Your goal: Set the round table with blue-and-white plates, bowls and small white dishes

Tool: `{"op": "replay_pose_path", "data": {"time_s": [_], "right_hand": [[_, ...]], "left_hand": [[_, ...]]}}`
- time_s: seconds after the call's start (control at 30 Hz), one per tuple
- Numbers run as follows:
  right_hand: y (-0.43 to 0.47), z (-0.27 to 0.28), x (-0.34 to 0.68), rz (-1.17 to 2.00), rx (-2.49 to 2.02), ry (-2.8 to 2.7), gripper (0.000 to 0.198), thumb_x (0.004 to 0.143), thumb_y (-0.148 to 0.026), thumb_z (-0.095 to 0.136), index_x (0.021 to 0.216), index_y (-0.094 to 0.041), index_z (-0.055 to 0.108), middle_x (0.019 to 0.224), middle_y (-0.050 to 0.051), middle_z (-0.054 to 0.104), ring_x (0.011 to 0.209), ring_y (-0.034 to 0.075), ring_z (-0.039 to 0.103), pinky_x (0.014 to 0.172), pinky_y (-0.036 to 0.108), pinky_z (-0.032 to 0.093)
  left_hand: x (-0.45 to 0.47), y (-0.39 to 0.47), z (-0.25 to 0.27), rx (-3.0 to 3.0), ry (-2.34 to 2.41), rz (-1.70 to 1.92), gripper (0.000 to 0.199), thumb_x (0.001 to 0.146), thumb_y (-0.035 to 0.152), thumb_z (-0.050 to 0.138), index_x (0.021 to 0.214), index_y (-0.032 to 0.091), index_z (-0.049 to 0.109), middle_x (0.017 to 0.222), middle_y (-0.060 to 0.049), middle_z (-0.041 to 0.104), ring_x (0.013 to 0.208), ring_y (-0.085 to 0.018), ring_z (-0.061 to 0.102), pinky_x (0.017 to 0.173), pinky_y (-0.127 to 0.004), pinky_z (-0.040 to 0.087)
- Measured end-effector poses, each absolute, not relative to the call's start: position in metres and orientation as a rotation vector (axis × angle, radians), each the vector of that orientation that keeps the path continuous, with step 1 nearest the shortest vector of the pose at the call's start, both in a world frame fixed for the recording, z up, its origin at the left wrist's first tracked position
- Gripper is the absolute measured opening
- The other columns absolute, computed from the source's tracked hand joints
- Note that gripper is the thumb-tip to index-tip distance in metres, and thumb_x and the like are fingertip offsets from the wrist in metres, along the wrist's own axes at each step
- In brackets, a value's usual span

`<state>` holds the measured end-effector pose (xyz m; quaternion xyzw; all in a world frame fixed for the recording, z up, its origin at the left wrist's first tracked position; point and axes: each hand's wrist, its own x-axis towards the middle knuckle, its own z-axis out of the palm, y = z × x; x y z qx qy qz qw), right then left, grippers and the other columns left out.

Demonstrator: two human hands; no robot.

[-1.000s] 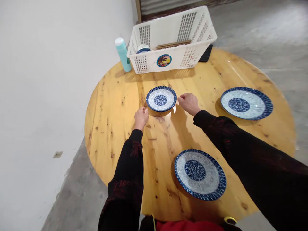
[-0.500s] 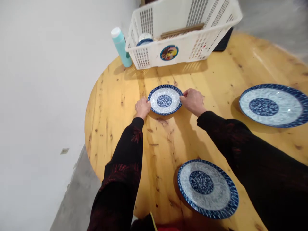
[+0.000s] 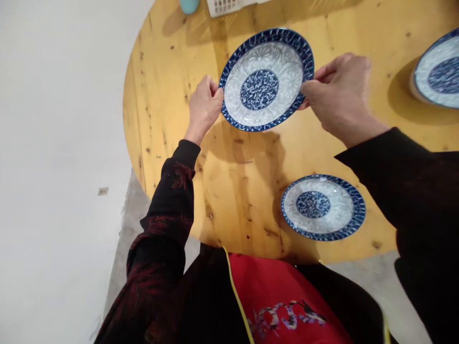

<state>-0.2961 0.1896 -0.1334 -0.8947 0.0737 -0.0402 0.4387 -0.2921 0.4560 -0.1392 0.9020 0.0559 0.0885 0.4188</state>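
Round wooden desk [image 3: 172, 67] fills the far half of the view; white wall and grey floor on the left, a red and black garment at the near edge.

Change in the last 0.5 s: the small blue-and-white plate [image 3: 265, 79], which lay flat on the desk between the 2 hands, is now lifted clear of it and throws a shadow on the wood below. It sits slightly tilted, face up toward the camera.

Left hand [image 3: 203, 106]: fingers closed on the plate's left rim. Right hand [image 3: 339, 95]: thumb and fingers pinched on the right rim (grip on both sides looks firm, plate carried by the 2 hands alone).

Reading: the plate has gone from resting to being carried, so the pick-up is done and it is free to be moved.

Other items: 1 near plate [image 3: 322, 206] resting flat on the desk, right of centre. 1 far-right plate [image 3: 439, 71], cut by the frame edge. Basket corner [image 3: 229, 5] and teal bottle base [image 3: 189, 5] at the far edge, barely in view.
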Motion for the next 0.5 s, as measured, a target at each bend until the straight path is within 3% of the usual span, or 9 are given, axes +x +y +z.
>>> {"op": "replay_pose_path", "data": {"time_s": [0.17,0.33,0.5], "right_hand": [[0.243,-0.116,-0.400,-0.032,-2.055,0.245,0.020,0.079,-0.001,0.061,0.072,-0.019,0.054,0.049,-0.005,0.055,0.046,0.014,0.062,0.054,0.027,0.052],[0.309,-0.151,-0.507,0.000,-1.869,0.438,0.019,0.079,-0.006,0.061,0.084,-0.021,0.053,0.054,-0.003,0.062,0.048,0.016,0.064,0.049,0.025,0.050],[0.381,-0.182,-0.588,0.046,-1.748,0.662,0.018,0.078,-0.018,0.063,0.081,-0.025,0.046,0.057,-0.004,0.060,0.050,0.019,0.064,0.049,0.028,0.051]], "left_hand": [[-0.364,0.512,-0.149,2.170,0.015,0.099,0.020,0.094,0.019,0.063,0.078,0.023,0.052,0.070,0.001,0.055,0.081,-0.018,0.064,0.075,-0.030,0.051],[-0.439,0.572,-0.167,2.176,-0.080,-0.066,0.016,0.092,0.016,0.060,0.080,0.022,0.052,0.072,0.002,0.054,0.076,-0.015,0.059,0.077,-0.029,0.049],[-0.488,0.618,-0.174,2.261,-0.131,-0.223,0.019,0.087,0.016,0.056,0.073,0.024,0.046,0.070,0.002,0.056,0.069,-0.016,0.054,0.072,-0.029,0.043]]}}
